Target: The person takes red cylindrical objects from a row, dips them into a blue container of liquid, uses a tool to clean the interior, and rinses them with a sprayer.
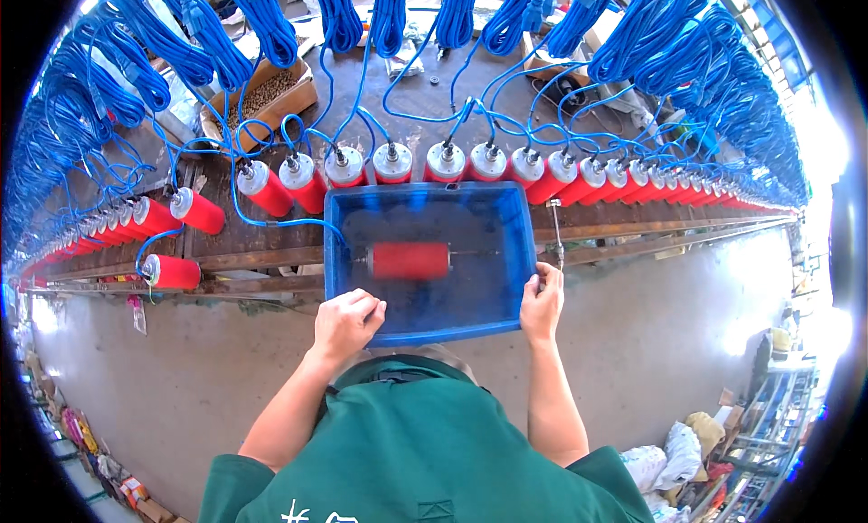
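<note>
1. Tub point(434, 332): plain blue, with a darker, greyish-blue inside.
2. Cylinder in the tub point(410, 261): solid red.
3. Lined-up cylinders point(271, 197): red sides, silvery-grey caps.
4. Coiled cables point(389, 17): bright blue throughout.
5. Shirt point(407, 433): dark green, with white markings low on the left.
6. Desk point(429, 94): dark grey-brown.
7. Carton point(294, 96): tan.
8. Floor point(633, 315): pale grey.

Cardboard box point(295, 100) and pale sacks point(678, 456)

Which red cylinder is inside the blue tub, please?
The red cylinder lying crosswise near the middle of the blue tub; the other red cylinders are all outside its rim.
</note>
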Tool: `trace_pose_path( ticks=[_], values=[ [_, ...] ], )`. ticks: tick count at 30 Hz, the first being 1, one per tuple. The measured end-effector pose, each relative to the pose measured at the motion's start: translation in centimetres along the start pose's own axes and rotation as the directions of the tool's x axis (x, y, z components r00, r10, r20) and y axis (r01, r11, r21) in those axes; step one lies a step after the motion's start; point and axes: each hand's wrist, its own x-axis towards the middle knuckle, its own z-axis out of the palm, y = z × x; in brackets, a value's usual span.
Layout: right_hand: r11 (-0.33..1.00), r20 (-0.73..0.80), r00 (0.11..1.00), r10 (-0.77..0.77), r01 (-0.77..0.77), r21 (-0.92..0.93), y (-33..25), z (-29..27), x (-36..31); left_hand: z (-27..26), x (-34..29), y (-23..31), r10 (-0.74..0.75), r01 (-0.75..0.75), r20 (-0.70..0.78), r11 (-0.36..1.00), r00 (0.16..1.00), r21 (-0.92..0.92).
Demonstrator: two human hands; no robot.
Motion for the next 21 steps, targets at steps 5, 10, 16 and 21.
trace_pose_path(
  ticks=[5,10,16,21],
  values=[
    [1.000,-0.016,1.000,-0.014,0.014,-0.011,0.41,0.18,-0.18,-0.08,0.16,0.20,0.007,-0.007,0.006,1.000,1.000,0.014],
    [1.000,-0.017,1.000,-0.025,0.025,0.014,-0.18,-0.01,0.00,0.22,0.06,0.02,-0.005,0.005,-0.022,1.000,1.000,-0.001],
    [0.998,-0.027,0.998,-0.050,0.049,-0.043,0.25,0.12,-0.12,0.10,0.16,0.16,0.011,-0.011,-0.002,1.000,1.000,0.006],
    [1.000,-0.015,1.000,-0.002,0.002,0.017,-0.02,0.04,-0.15,0.01,0.26,0.34,-0.004,0.004,-0.002,1.000,1.000,0.014]
  ],
)
